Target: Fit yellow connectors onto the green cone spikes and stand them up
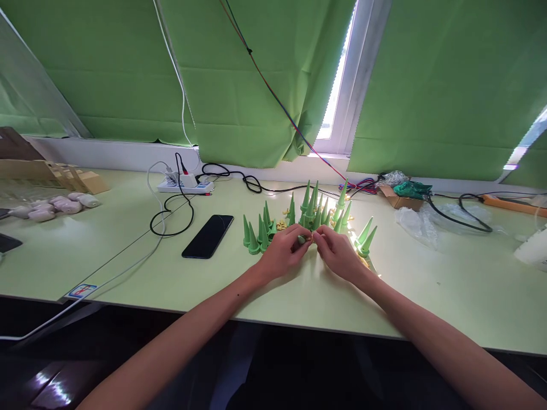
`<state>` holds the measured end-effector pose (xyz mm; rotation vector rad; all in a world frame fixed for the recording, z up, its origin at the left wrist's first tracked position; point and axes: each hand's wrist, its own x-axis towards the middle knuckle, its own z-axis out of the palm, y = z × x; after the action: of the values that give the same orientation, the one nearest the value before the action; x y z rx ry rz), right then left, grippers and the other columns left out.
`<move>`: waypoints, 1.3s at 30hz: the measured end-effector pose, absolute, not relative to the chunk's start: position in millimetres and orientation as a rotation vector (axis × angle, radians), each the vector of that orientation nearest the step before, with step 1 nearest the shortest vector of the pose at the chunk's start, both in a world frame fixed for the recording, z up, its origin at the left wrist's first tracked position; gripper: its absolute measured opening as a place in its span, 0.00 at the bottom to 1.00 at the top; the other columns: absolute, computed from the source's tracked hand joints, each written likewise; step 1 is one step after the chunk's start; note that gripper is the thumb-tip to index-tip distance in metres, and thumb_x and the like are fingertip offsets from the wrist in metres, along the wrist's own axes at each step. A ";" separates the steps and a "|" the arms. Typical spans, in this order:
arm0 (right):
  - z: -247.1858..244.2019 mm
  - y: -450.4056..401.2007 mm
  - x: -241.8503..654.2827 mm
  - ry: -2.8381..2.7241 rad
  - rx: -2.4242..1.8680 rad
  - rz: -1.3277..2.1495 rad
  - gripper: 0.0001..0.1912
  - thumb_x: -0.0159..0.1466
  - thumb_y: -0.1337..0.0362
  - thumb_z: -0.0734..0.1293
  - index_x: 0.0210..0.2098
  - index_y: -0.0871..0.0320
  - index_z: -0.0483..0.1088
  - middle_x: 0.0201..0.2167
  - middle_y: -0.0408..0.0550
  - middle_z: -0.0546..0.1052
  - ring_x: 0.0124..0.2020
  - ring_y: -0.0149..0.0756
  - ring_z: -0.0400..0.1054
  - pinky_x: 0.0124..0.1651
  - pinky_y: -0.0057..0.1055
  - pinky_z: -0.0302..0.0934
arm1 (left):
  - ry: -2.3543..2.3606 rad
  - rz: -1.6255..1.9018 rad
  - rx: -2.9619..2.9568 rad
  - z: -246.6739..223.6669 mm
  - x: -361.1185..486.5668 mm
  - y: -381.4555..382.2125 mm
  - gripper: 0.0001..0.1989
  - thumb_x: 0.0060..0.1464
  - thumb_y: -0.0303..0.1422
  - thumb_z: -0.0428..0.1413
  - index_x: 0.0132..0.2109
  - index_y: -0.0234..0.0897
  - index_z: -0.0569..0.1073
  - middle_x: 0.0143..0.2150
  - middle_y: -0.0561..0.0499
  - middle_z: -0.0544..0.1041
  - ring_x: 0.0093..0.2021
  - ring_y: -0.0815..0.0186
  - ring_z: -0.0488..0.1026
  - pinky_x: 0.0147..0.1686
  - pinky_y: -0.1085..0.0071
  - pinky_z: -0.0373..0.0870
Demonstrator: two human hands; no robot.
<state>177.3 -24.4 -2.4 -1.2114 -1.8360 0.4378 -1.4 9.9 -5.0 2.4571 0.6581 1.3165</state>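
Observation:
Both hands meet at the middle of the table, fingertips nearly touching. My left hand (282,250) is closed on a green cone (301,240), which lies sideways in its fingers. My right hand (337,253) is pinched at the cone's end, by a tiny yellowish piece; whatever its fingertips hold is too small to make out. Behind the hands stand several upright green cones (317,210), with more to the left (253,239) and right (367,241). Small yellow pieces (281,225) lie among them.
A black phone (208,236) lies left of the cones. Behind it are a power strip (186,187) and looped cables. Wrapped pale objects (68,204) sit far left. Plastic bags (421,222) and a small cardboard box (399,199) are at the right. The table's front edge runs below my forearms.

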 end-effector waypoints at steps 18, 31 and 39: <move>-4.3 -21.4 177.8 -1.882 -1.230 0.334 0.24 0.72 0.54 0.54 0.22 0.56 0.51 0.17 0.38 0.57 0.21 0.29 0.47 0.26 0.31 0.44 | 0.592 1.253 2.479 -4.9 -1.6 9.0 0.03 0.63 0.30 0.54 0.42 0.36 0.72 0.37 0.51 0.74 0.27 0.75 0.67 0.25 0.78 0.67; -3.2 -23.3 178.6 -1.871 -1.215 0.335 0.20 0.72 0.56 0.56 0.24 0.55 0.56 0.19 0.38 0.60 0.21 0.29 0.50 0.26 0.29 0.47 | 0.627 1.290 2.501 -7.2 -1.1 9.8 0.03 0.63 0.30 0.54 0.42 0.37 0.72 0.36 0.52 0.74 0.26 0.75 0.66 0.26 0.77 0.66; -3.9 -22.3 178.9 -1.896 -1.214 0.310 0.24 0.72 0.52 0.54 0.22 0.56 0.52 0.17 0.38 0.57 0.21 0.29 0.47 0.26 0.30 0.45 | 0.610 1.253 2.488 -4.8 -1.1 7.5 0.04 0.63 0.30 0.53 0.43 0.37 0.72 0.37 0.52 0.74 0.25 0.75 0.66 0.25 0.76 0.67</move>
<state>178.9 -22.3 -3.9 -1.2139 -1.8962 0.3099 -1.1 7.5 -4.8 2.4878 0.6097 1.2527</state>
